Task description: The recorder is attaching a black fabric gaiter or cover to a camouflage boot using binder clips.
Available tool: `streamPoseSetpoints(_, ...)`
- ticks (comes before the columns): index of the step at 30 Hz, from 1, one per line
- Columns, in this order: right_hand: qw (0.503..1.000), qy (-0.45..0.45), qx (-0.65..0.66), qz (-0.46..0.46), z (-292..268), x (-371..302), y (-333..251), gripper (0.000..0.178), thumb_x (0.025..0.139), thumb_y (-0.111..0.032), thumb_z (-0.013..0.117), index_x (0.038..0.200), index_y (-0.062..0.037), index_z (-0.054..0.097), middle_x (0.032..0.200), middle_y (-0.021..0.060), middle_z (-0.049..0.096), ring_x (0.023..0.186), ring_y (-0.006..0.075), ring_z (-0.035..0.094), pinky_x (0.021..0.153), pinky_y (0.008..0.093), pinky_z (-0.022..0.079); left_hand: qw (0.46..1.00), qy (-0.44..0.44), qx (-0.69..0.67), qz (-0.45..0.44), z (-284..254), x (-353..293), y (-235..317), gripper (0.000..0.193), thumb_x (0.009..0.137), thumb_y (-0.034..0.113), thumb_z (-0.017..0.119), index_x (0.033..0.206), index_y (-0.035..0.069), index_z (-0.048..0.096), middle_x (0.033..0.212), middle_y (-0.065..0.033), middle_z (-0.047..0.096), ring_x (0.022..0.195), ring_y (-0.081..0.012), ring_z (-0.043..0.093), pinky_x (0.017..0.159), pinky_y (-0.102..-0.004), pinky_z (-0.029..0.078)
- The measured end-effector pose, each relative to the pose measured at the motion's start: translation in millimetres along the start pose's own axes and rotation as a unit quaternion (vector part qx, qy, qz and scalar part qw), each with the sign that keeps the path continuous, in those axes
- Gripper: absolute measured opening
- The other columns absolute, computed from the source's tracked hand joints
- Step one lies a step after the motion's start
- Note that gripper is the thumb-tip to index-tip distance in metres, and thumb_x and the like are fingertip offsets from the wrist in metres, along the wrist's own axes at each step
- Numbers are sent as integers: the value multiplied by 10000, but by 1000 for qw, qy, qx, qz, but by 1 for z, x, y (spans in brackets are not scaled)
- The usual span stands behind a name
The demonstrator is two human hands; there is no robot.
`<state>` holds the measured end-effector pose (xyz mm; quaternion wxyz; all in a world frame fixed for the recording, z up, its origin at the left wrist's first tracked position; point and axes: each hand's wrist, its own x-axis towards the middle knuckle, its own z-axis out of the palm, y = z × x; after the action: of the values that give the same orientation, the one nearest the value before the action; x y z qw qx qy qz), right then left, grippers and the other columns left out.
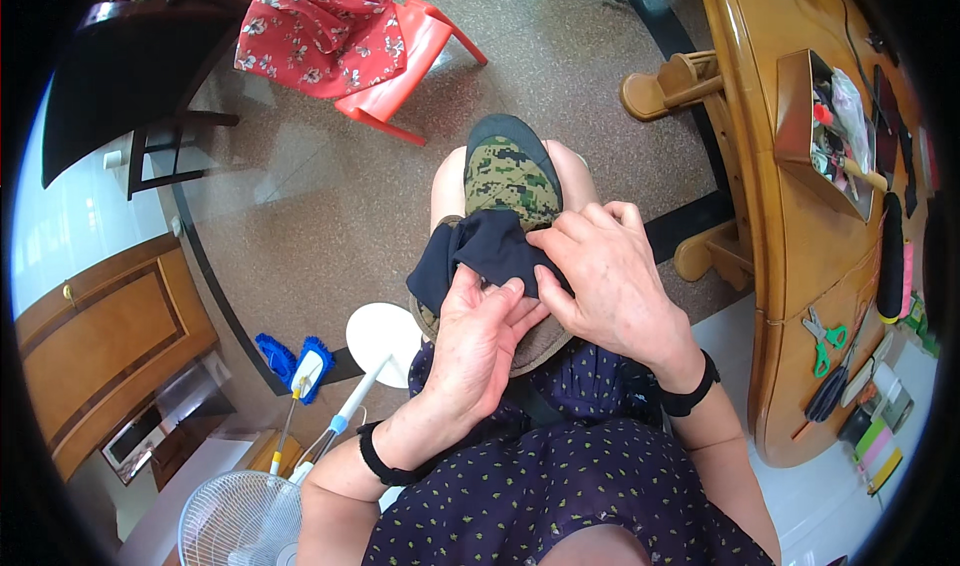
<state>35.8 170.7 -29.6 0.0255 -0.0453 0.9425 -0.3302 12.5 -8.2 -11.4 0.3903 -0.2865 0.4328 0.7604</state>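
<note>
- Speckled floor (330, 196) beyond the knees; red chair (432, 51) at 11 o'clock from the lap, draped with a floral cloth (320, 41).
- At 3 o'clock, wooden table (785, 301), bearing a brown box (795, 106) past 2 and green-handled scissors (822, 334) between 3 and 4.
- At 8 o'clock, blue mop (315, 366); between 7 and 8, white fan (240, 511).
- On the lap, camouflage cap (515, 181), dark brim toward 12 o'clock; dark cloth (470, 256) over its near part. Attached or loose: cannot tell.
- Left hand (475, 341): pinching the near edge of the dark cloth between thumb and fingers, other fingers curled beneath.
- Right hand (610, 281): thumb and forefinger pinching a fold of the same cloth from the 3 o'clock side.
- Position: dark cloth at about 12 o'clock from the left hand, between 9 and 10 from the right, touching both. Camouflage panel just beyond the fingertips, apparently untouched.
- Step in hand, as judged: working or straightening the cloth over the cap. Next move probably calls for a steady left pinch and small right-finger adjustments, without dragging the cap off the lap.
</note>
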Motion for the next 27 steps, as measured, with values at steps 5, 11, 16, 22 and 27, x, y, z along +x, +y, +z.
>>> streamPoseSetpoints(5, 1000, 21, -14, -6, 5, -5, -1, 347, 897, -179, 690, 1206, -31, 737, 939, 103, 658, 983, 279, 634, 1010, 478, 425, 1000, -10, -18, -3, 0, -1, -3, 202, 1032, 35, 629, 1183, 96, 509, 1086, -34, 661, 1091, -212, 687, 1111, -457, 514)
streamPoseSetpoints(11, 1000, 7, -21, -17, 5, -7, -2, 404, 897, -199, 676, 1261, -28, 719, 976, 115, 652, 1014, 277, 630, 1031, 490, 414, 999, -23, -25, -4, 7, 4, -6, 266, 1055, 160, 657, 1300, 87, 582, 1245, -36, 676, 1221, -200, 636, 1119, -473, 489)
streamPoseSetpoints(16, 1000, 7, -20, -9, 2, -7, -1, 428, 888, -203, 676, 1279, -32, 711, 971, 114, 646, 1004, 281, 628, 1031, 488, 415, 999, 11, 1, -42, 18, 12, -2, 396, 1089, 326, 617, 1377, 58, 569, 1335, -59, 633, 1244, -183, 595, 1052, -426, 496)
streamPoseSetpoints(22, 1000, 10, 3, -2, 2, -6, -1, 469, 862, -207, 690, 1303, -47, 704, 953, 113, 630, 995, 286, 624, 1029, 486, 417, 998, 61, -10, -9, 16, 13, -4, 399, 1127, 313, 536, 1451, 80, 539, 1424, -53, 626, 1332, -200, 584, 1151, -445, 465)
streamPoseSetpoints(27, 1000, 14, 4, -2, 1, -7, 3, 482, 853, -216, 699, 1309, -58, 705, 954, 110, 615, 994, 286, 618, 1024, 485, 421, 999, 25, -34, -17, 14, 10, 1, 425, 1136, 336, 513, 1475, 80, 510, 1461, -62, 607, 1359, -209, 571, 1169, -452, 463)
